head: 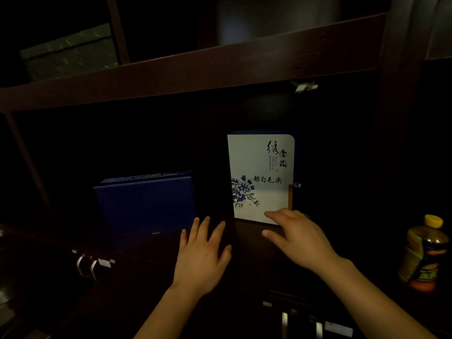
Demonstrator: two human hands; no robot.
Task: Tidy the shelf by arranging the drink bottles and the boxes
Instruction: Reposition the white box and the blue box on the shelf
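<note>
A dim, poorly lit dark brown wooden shelf unit point(195, 67) fills the view, with slanting uprights, a deep black recess, and silver metal drawer handles point(85, 265) below.

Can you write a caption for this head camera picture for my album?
Both open hands, left hand and right hand, reach toward a white flowered box beside a blue box on a dark shelf.

My right hand point(297, 238) touches the lower edge of the upright white box point(260, 176) with its fingertips while my left hand point(201, 255) lies flat and spread on the dark shelf point(137, 255) beside the blue box point(144, 200), a drink bottle point(424, 255) standing far right.
</note>
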